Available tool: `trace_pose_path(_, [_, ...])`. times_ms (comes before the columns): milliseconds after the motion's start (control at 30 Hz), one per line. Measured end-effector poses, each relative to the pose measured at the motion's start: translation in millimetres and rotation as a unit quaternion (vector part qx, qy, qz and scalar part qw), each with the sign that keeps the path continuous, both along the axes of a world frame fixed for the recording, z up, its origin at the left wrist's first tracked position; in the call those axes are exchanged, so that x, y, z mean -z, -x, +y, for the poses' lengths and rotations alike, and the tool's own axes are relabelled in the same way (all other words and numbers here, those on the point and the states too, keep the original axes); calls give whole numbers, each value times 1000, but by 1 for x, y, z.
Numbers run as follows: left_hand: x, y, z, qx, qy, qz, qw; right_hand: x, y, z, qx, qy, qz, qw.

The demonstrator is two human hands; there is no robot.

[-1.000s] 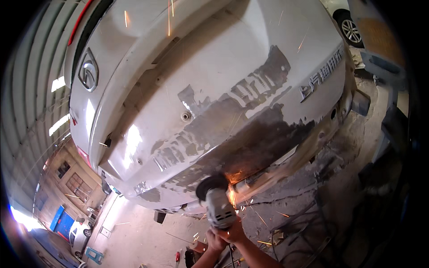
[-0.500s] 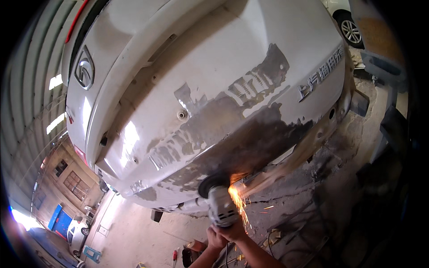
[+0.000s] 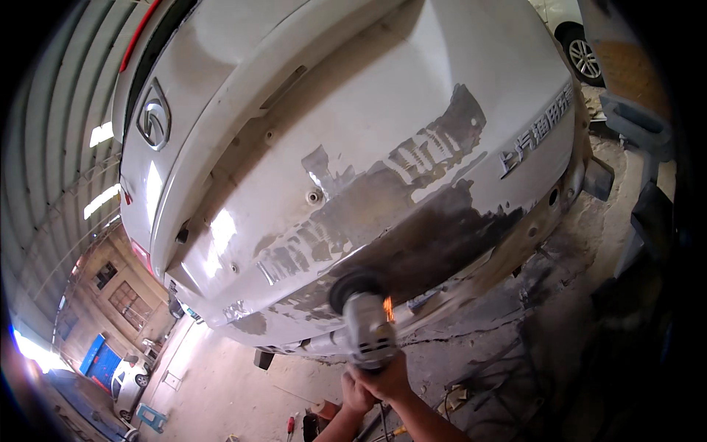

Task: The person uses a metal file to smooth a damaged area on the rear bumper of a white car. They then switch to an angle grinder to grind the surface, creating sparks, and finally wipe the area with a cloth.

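Both my hands grip an angle grinder point(image 3: 368, 331) with a grey body. My left hand point(image 3: 356, 395) and my right hand point(image 3: 387, 377) are close together, wrapped round its rear end. The dark round disc point(image 3: 356, 289) is at the lower part of a white car tailgate point(image 3: 390, 66), over a dark, bared patch point(image 3: 427, 247); whether it touches is hard to tell. A short streak of orange sparks point(image 3: 389, 309) shows right of the grinder's head. Grey scraped areas with ribbed marks spread above the disc.
A cable point(image 3: 384, 423) hangs below my hands. On the floor lie a red-handled screwdriver point(image 3: 291, 425) and tangled dark cables. A grey metal stand point(image 3: 637, 129) is at the right. Beyond are a white car's wheel point(image 3: 585, 59) and a small blue stool point(image 3: 152, 418).
The grinder has shifted up and slightly left across the tailgate in both hands. The long spray of sparks has shrunk to a short streak. The whole view has shifted a little.
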State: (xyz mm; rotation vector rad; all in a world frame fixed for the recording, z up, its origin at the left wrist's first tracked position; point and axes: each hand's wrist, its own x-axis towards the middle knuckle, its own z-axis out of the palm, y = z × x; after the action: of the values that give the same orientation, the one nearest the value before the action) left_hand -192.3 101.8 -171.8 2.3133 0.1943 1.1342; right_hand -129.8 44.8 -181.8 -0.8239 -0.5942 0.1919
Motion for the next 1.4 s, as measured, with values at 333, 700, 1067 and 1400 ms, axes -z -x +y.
trace_pose_path(333, [13,3,21,91,65,54,992,-7,-5,-6,-15,-11,25,1000])
trace_pose_path(700, [9,1,13,71,124,104,984,-8,-13,-11,-24,-33,19,999])
trace_pose_path(1067, [11,-3,-4,38,-10,55,998,-2,-8,-19,-13,-35,31,999])
trace_pose_path(1400, [-4,-25,-2,83,42,161,982,-12,-31,-37,23,-129,94,987])
